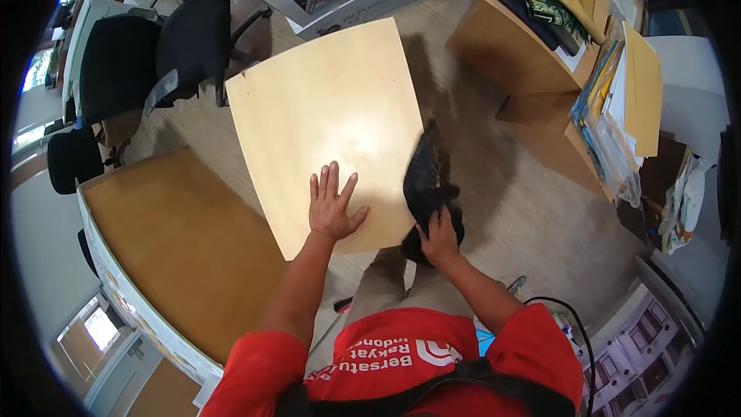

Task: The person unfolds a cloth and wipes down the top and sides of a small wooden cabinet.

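Note:
A pale wooden panel or tabletop [332,100] stretches out in front of me, its surface glossy where light falls on it. My left hand [332,208] lies flat on its near part with the fingers spread. At the panel's right edge, my right hand [440,239] grips a bunched black cloth [423,174]. Part of that cloth hangs along the panel's side, and folds hide some of my right fingertips. What supports the panel is hidden beneath it.
Brown board [177,232] lies to the left. Black office chairs [193,38] stand at upper left. Air purifier boxes [363,0] are beyond the panel. On the right, a wooden cabinet [517,54] bears folders and cloth. A black cable [579,324] curves at lower right.

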A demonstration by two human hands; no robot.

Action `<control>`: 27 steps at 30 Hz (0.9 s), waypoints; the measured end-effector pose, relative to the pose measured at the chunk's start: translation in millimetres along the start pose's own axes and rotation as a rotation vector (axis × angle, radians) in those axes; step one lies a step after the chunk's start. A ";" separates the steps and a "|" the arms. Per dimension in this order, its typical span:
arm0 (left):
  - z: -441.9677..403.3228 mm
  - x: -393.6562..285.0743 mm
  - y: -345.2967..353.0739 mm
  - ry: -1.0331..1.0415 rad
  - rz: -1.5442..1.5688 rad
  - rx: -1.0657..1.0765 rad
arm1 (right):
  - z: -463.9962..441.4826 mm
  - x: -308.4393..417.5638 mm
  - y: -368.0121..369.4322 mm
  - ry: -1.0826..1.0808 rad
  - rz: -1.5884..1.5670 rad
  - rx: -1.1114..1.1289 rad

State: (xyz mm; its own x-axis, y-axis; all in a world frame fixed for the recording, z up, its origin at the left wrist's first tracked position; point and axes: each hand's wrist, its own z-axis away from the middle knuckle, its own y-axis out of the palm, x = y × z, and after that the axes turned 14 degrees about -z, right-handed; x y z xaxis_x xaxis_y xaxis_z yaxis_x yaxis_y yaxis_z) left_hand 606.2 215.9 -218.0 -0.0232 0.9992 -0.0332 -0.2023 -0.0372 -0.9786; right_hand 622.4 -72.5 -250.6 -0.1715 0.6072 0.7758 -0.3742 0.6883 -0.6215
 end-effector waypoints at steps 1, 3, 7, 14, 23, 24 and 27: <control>0.2 0.2 -0.2 0.002 0.003 0.000 | 2.7 -4.4 -5.1 -0.093 0.072 0.036; -0.6 1.3 1.1 0.012 0.006 -0.030 | -10.2 -6.9 -7.8 -0.120 0.096 0.134; -4.5 0.1 2.1 -0.028 0.028 -0.079 | -64.8 33.1 -7.1 -0.160 0.228 -0.002; 2.1 35.1 6.5 0.058 0.117 -0.110 | -24.6 55.2 39.6 -0.624 0.133 0.458; 21.6 86.5 11.4 -0.367 -0.004 -0.182 | -142.7 124.0 64.4 -0.097 0.454 0.177; 30.0 85.9 12.6 -0.384 -0.001 -0.181 | -128.4 144.3 70.7 -0.196 0.468 0.365; 30.8 98.5 20.5 -0.360 0.090 -0.253 | -54.7 122.2 96.1 -0.615 0.136 0.550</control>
State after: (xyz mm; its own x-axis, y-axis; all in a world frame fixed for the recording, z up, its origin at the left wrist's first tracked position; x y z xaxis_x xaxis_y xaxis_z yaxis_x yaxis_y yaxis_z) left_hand 569.6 313.1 -235.1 -0.3783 0.9211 -0.0919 0.0611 -0.0742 -0.9954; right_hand 615.3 89.6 -221.5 -0.6543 0.2365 0.7183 -0.6785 0.2361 -0.6957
